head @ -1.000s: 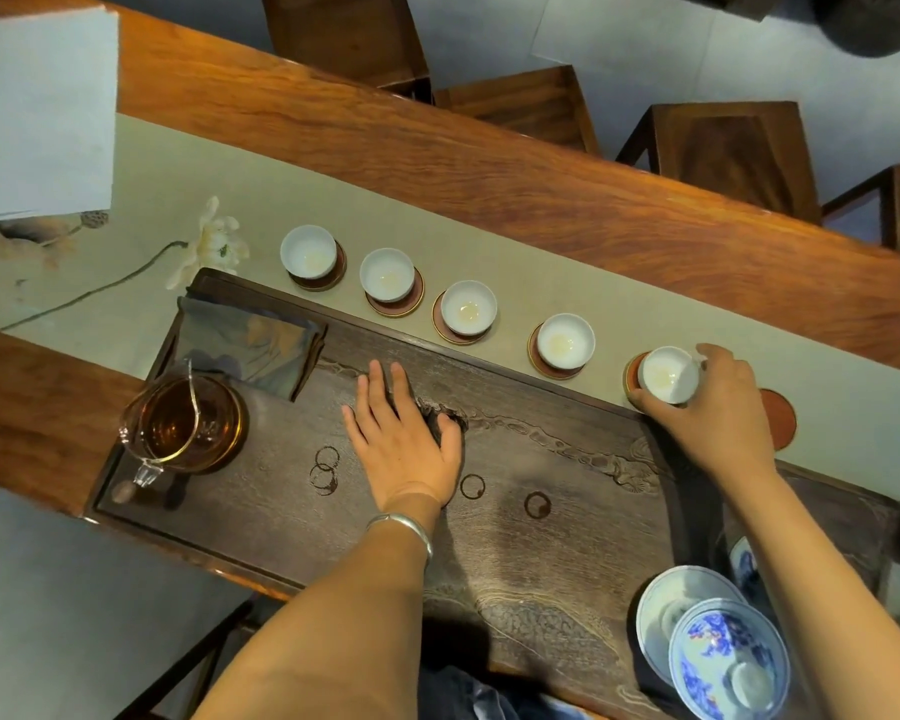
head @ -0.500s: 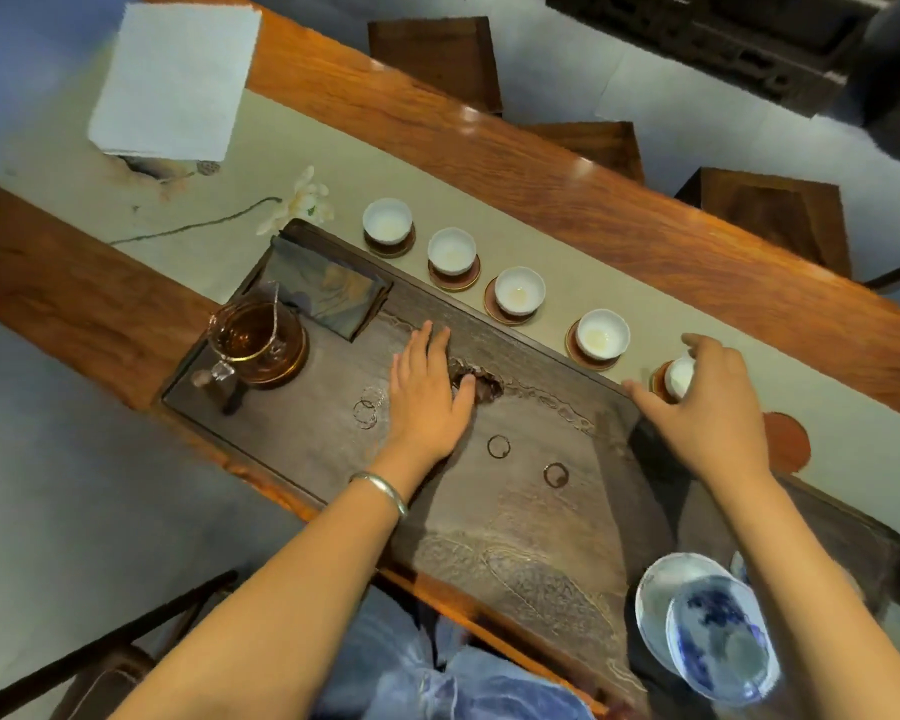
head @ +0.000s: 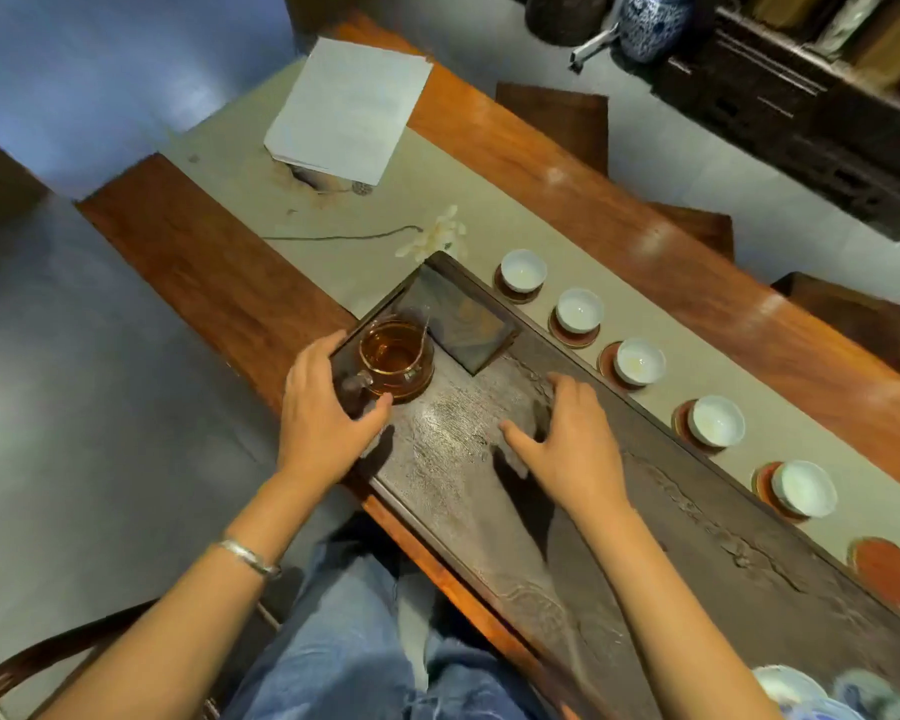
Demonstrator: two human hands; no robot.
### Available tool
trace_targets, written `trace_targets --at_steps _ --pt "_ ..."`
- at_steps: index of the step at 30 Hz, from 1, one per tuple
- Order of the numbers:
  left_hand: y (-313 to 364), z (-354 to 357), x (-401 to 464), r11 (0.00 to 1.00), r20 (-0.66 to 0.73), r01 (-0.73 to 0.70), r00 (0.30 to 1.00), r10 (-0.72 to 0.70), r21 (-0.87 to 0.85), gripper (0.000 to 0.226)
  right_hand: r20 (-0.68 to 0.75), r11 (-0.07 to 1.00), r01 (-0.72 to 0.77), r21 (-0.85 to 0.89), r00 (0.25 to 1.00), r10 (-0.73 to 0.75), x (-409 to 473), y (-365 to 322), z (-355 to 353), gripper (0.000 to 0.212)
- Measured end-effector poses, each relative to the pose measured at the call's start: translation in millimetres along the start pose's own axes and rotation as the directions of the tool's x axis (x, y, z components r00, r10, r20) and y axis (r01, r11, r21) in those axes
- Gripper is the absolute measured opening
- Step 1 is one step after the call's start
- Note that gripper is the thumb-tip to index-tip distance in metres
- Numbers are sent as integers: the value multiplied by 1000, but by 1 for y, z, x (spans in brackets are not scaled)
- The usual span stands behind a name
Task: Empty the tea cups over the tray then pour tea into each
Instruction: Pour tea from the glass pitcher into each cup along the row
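Left hand (head: 319,412) spread at glass pitcher (head: 395,358) — handle hidden, contact perhaps; right hand (head: 567,438) loosely spread.

White cups (head: 639,360), amber tea pitcher (head: 395,360), dark carved tray (head: 697,537).

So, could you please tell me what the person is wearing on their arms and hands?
Both forearms are bare, with no sleeves in view. The left wrist carries a slim silver bangle; the left hand shows no rings or gloves. The right hand and its wrist are bare too. Blue jeans cover the lap.
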State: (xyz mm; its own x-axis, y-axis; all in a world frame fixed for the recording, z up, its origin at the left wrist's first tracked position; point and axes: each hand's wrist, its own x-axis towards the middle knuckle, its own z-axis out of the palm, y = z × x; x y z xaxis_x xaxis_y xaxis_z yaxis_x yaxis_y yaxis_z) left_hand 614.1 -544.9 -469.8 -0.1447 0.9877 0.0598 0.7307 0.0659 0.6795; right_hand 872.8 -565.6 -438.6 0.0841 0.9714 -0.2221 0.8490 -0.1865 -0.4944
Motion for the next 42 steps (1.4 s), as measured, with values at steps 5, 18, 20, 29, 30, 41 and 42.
trace_targets --at_steps 5,18,20,29,30,41,42 --pt "-41 -4 13 996 226 54 973 -36 -72 51 97 996 15 89 995 -24 22 -51 40 83" --pt "-50 -21 44 957 638 28 751 171 -289 22 69 961 -20 275 998 1 42 -95 92 105" --pt "-49 -20 44 950 607 17 772 186 -313 19 62 959 -35 282 998 18 44 -97 95 107" --pt "-48 -16 53 969 647 -5 743 168 -246 18 92 956 -28 292 996 1 53 -92 95 107" --pt "-48 -16 55 973 654 -14 738 166 -231 18 100 954 -36 297 995 6 54 -92 94 107" --pt "-41 -14 60 943 649 136 755 100 -303 19 61 960 100 261 991 -119 58 -87 89 107" --pt "-41 -14 60 932 661 163 744 100 -324 19 60 962 100 255 991 -119 59 -87 90 107"
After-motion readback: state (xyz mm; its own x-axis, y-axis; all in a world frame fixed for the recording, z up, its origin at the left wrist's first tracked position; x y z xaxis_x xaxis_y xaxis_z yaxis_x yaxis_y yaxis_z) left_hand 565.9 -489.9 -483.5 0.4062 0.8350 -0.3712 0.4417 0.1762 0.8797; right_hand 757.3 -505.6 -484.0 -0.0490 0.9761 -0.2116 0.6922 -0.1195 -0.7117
